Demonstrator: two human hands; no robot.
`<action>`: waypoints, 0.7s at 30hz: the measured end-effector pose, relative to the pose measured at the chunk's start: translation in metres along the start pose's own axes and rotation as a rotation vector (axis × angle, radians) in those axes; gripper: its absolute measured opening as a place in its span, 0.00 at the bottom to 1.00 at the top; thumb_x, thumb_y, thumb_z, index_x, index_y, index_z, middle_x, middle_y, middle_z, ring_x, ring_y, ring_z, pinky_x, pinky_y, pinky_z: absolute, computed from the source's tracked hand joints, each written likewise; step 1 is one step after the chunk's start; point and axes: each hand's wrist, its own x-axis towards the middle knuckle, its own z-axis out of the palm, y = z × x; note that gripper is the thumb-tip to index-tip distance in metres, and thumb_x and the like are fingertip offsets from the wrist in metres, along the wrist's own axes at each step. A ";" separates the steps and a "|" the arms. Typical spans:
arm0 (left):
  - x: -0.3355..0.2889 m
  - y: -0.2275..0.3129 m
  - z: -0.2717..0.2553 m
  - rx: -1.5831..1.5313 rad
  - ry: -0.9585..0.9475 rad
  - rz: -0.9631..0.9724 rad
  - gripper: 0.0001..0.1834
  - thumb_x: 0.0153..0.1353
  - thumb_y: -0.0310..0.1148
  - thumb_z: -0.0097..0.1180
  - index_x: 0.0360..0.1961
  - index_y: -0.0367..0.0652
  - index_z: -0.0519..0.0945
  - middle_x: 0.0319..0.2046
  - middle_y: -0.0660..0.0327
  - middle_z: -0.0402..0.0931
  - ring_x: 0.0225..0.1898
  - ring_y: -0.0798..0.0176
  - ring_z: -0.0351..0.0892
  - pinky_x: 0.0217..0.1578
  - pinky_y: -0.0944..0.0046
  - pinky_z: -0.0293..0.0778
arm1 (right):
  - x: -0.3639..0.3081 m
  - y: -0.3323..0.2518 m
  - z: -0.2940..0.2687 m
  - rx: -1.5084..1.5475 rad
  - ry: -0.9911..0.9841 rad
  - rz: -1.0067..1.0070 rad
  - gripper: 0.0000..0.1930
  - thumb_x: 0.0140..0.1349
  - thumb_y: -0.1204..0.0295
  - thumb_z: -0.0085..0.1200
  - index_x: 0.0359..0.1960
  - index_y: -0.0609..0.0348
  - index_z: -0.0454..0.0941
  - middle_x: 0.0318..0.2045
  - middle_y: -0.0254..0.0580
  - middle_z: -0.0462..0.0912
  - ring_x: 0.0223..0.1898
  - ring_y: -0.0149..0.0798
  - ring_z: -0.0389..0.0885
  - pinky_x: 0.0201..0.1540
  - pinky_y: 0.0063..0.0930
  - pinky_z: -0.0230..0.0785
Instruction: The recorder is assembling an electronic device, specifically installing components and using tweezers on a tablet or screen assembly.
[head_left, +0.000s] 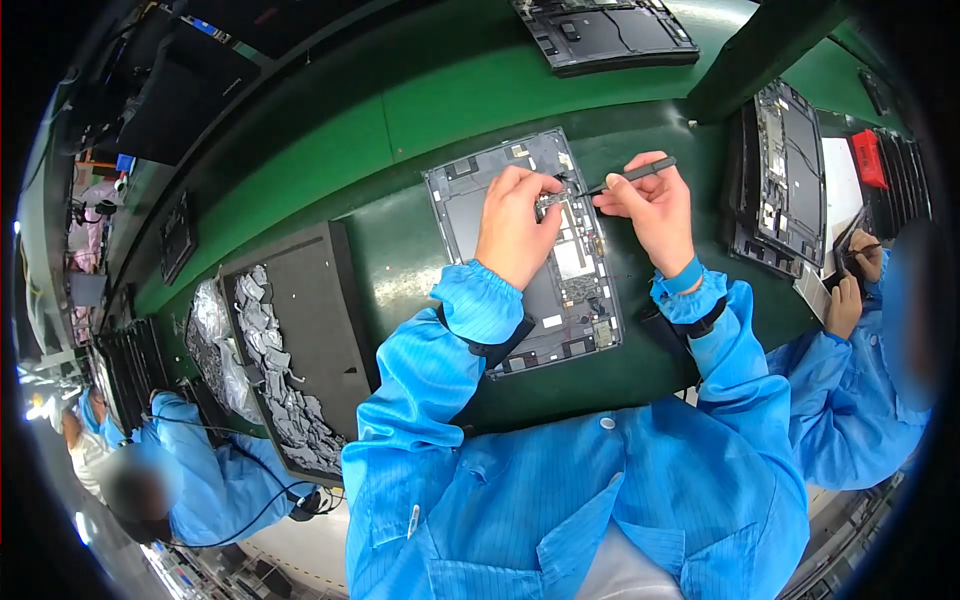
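An opened laptop chassis (463,212) lies on the green bench in front of me, with its circuit board and inner parts exposed. Over its upper middle, my left hand (517,228) is bent with thumb and fingertips close together at the board. Whatever those fingertips pinch is too small to make out. My right hand (650,212) grips a slim dark hand tool (648,171), possibly tweezers, between thumb and fingers. The tool's thin tip points left toward the board's upper edge, near my left fingertips.
At left, a black tray (320,330) holds crumpled grey strips (275,365), beside a clear plastic bag (213,350). More laptop chassis are stacked at right (790,180) and beyond the bench (610,35). A green post (760,60) rises at upper right. Co-workers in blue sit on both sides.
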 end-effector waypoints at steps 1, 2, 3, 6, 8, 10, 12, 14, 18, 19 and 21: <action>0.000 0.000 0.000 0.006 0.000 -0.003 0.11 0.51 0.25 0.65 0.38 0.42 0.83 0.36 0.59 0.77 0.35 0.61 0.79 0.38 0.63 0.77 | 0.000 0.000 0.000 -0.007 -0.001 -0.009 0.12 0.64 0.81 0.56 0.45 0.65 0.67 0.32 0.48 0.83 0.34 0.41 0.87 0.36 0.28 0.83; 0.000 0.000 0.000 0.013 0.000 -0.006 0.11 0.51 0.25 0.65 0.38 0.42 0.83 0.36 0.59 0.77 0.35 0.61 0.79 0.38 0.63 0.77 | -0.001 0.001 0.000 -0.014 -0.003 -0.019 0.12 0.64 0.81 0.56 0.45 0.65 0.67 0.32 0.48 0.83 0.34 0.41 0.87 0.35 0.27 0.83; 0.000 0.000 0.000 0.012 0.000 -0.006 0.11 0.51 0.25 0.65 0.38 0.42 0.83 0.36 0.59 0.77 0.35 0.61 0.79 0.38 0.63 0.77 | -0.001 0.001 0.001 -0.014 -0.002 -0.019 0.12 0.64 0.81 0.56 0.45 0.65 0.67 0.32 0.48 0.83 0.34 0.41 0.87 0.35 0.27 0.83; -0.001 0.000 0.000 0.018 -0.005 -0.010 0.11 0.51 0.25 0.65 0.38 0.42 0.83 0.36 0.59 0.77 0.35 0.61 0.79 0.38 0.63 0.77 | -0.002 0.003 0.001 -0.019 -0.011 -0.038 0.12 0.63 0.82 0.56 0.45 0.65 0.66 0.32 0.48 0.82 0.34 0.41 0.87 0.35 0.27 0.83; -0.001 -0.001 0.000 0.006 -0.005 -0.010 0.11 0.51 0.25 0.66 0.38 0.42 0.83 0.36 0.59 0.77 0.35 0.61 0.79 0.38 0.64 0.77 | -0.002 0.004 0.001 -0.007 -0.008 -0.039 0.12 0.64 0.82 0.56 0.45 0.65 0.66 0.32 0.48 0.82 0.34 0.40 0.87 0.35 0.28 0.83; -0.001 -0.001 0.000 -0.001 -0.003 -0.013 0.11 0.51 0.25 0.66 0.37 0.42 0.83 0.36 0.59 0.77 0.35 0.61 0.79 0.38 0.64 0.77 | -0.002 0.005 0.001 0.000 -0.007 -0.036 0.12 0.64 0.81 0.56 0.45 0.65 0.66 0.32 0.48 0.82 0.34 0.41 0.87 0.36 0.28 0.83; -0.001 -0.001 0.000 -0.009 -0.002 -0.016 0.10 0.51 0.25 0.66 0.37 0.42 0.83 0.36 0.59 0.77 0.35 0.61 0.79 0.38 0.64 0.77 | -0.002 0.005 0.001 0.007 -0.005 -0.032 0.12 0.64 0.81 0.56 0.45 0.64 0.66 0.32 0.48 0.82 0.34 0.41 0.87 0.36 0.28 0.83; -0.001 -0.002 0.001 -0.010 0.002 -0.014 0.10 0.51 0.25 0.66 0.37 0.42 0.83 0.36 0.59 0.77 0.35 0.61 0.79 0.38 0.64 0.77 | -0.002 0.005 0.001 0.009 0.009 -0.010 0.13 0.64 0.81 0.56 0.46 0.64 0.66 0.32 0.48 0.82 0.34 0.42 0.87 0.36 0.28 0.83; -0.001 -0.003 0.002 -0.021 0.001 -0.011 0.10 0.51 0.25 0.66 0.37 0.42 0.83 0.37 0.59 0.76 0.35 0.61 0.79 0.38 0.64 0.77 | -0.003 0.005 0.002 0.069 0.031 0.042 0.13 0.64 0.81 0.56 0.46 0.64 0.66 0.32 0.49 0.82 0.34 0.43 0.87 0.36 0.28 0.83; -0.001 -0.002 0.002 -0.010 -0.004 -0.016 0.10 0.51 0.25 0.66 0.37 0.42 0.83 0.37 0.59 0.76 0.35 0.61 0.79 0.38 0.64 0.77 | -0.003 0.005 0.002 0.067 0.035 0.050 0.13 0.64 0.81 0.56 0.46 0.64 0.66 0.32 0.49 0.82 0.35 0.43 0.87 0.36 0.28 0.83; -0.001 -0.002 0.001 0.001 -0.009 -0.021 0.10 0.51 0.25 0.66 0.37 0.42 0.83 0.37 0.59 0.76 0.35 0.61 0.79 0.38 0.64 0.77 | -0.004 0.004 0.002 0.064 0.038 0.057 0.13 0.64 0.81 0.56 0.46 0.64 0.66 0.33 0.50 0.82 0.35 0.43 0.87 0.36 0.28 0.83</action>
